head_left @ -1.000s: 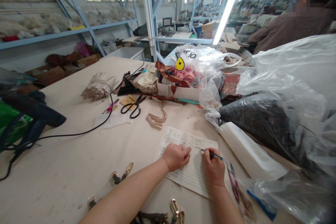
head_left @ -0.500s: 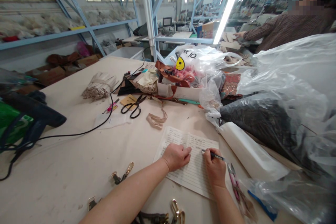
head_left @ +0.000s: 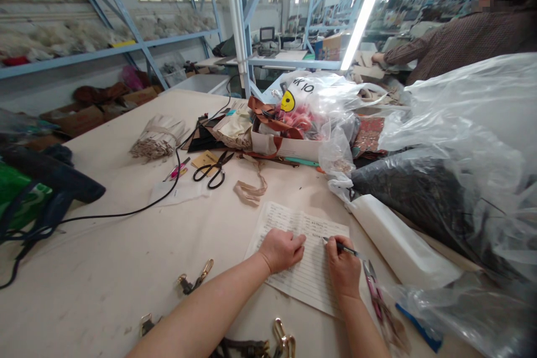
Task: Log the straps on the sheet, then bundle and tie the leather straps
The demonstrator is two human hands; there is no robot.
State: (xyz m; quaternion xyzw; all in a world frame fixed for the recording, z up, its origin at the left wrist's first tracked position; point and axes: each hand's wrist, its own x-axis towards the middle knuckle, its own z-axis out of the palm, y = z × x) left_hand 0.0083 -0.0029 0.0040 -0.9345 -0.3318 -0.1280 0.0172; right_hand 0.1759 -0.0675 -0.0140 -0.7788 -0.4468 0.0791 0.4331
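A lined sheet of paper [head_left: 308, 268] with handwriting on its upper rows lies on the table. My right hand [head_left: 343, 268] pinches a dark pen [head_left: 346, 249], its tip at the written line on the right half of the sheet. On the paper's middle rests my left hand [head_left: 282, 251], fingers curled in and pressed down, with nothing seen in them. Just right of my right hand lie small thread snips [head_left: 373, 288] with pinkish handles. Straps with gold-coloured clasps [head_left: 285, 338] are beside and partly under my left forearm.
Black-handled scissors [head_left: 213, 170], a black cable [head_left: 138, 211] and a bundle of pale strips [head_left: 157, 137] lie to the left. Farther back stands a full white box [head_left: 285, 148]. Plastic-wrapped material [head_left: 419, 201] and a white roll [head_left: 403, 243] crowd the right. A co-worker [head_left: 465, 47] is beyond.
My hands, the pen and the paper stay almost where they were. At the upper right, the co-worker's head and arm have shifted slightly.
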